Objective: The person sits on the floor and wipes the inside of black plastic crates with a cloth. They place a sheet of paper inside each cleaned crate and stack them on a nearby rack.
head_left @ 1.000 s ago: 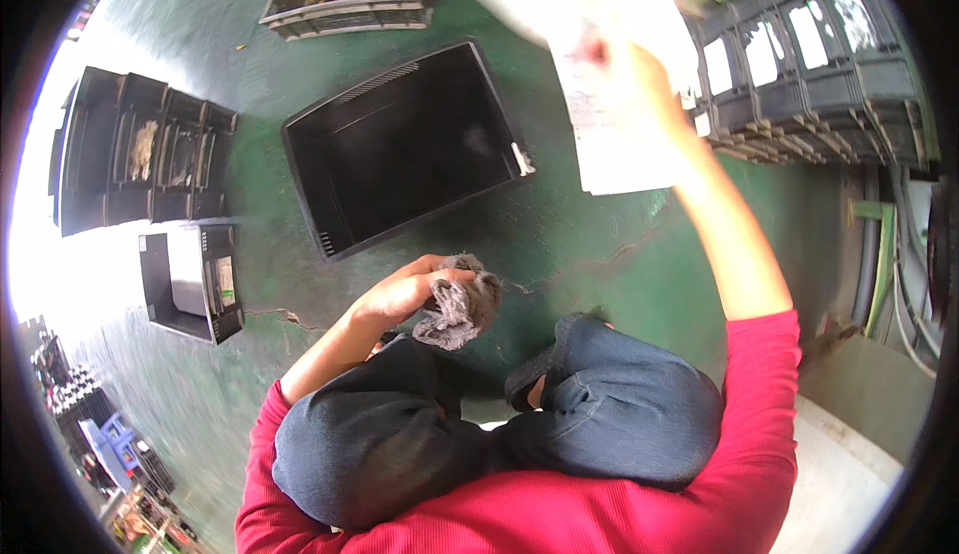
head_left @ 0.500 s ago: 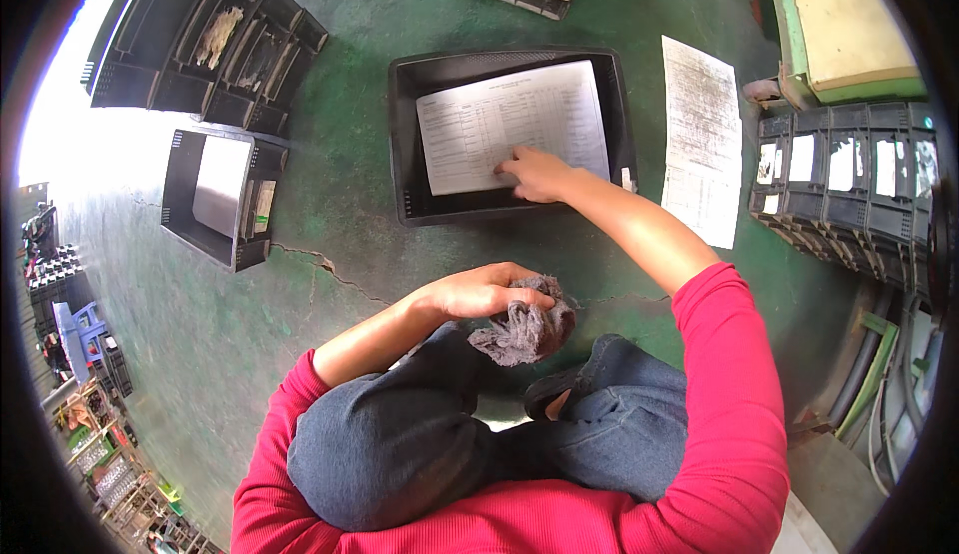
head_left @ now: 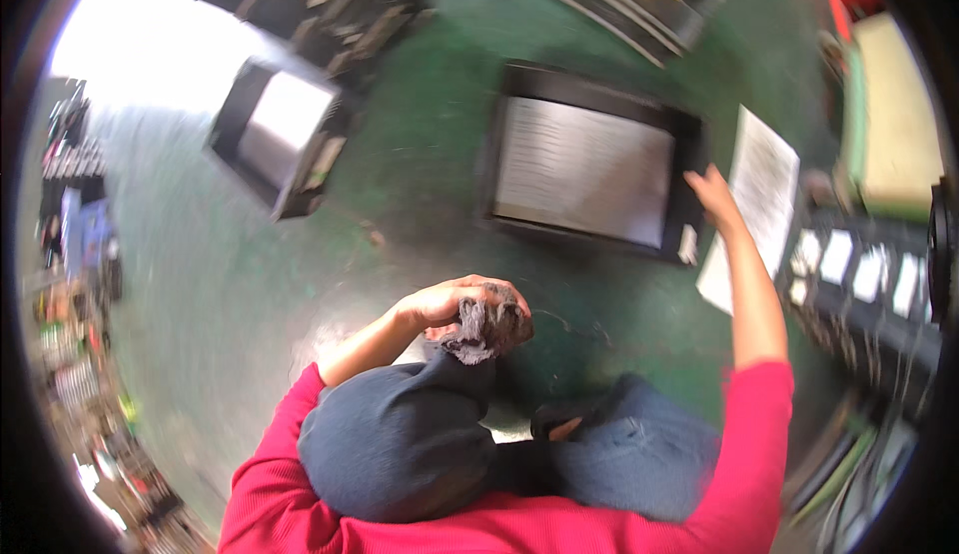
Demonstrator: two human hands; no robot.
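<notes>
My left hand [head_left: 440, 301] is closed around a crumpled grey rag [head_left: 479, 326] above my left knee. Ahead of me on the floor sits a shallow black plastic crate [head_left: 599, 88]. Printed sheets of paper [head_left: 584, 169] lie flat inside it, their text smeared by motion. My right hand [head_left: 713, 197] reaches out to the crate's right rim, its fingertips at or just over the edge. Blur hides whether those fingers grip the rim. Right of that hand, a long printed sheet [head_left: 764, 169] lies on the floor, partly covered by my right forearm.
A smaller black crate with a pale inside [head_left: 240, 104] stands to the left, near stacked dark crates [head_left: 370, 14]. Another dark crate [head_left: 639, 0] is at the far side. Black crates with white labels [head_left: 859, 264] line the right, below a pale yellow-topped box [head_left: 899, 114].
My right hand has left the papers and moved right to the crate's rim. The whole view has turned, shifting the crate rightward in the picture. My left hand still holds the rag.
</notes>
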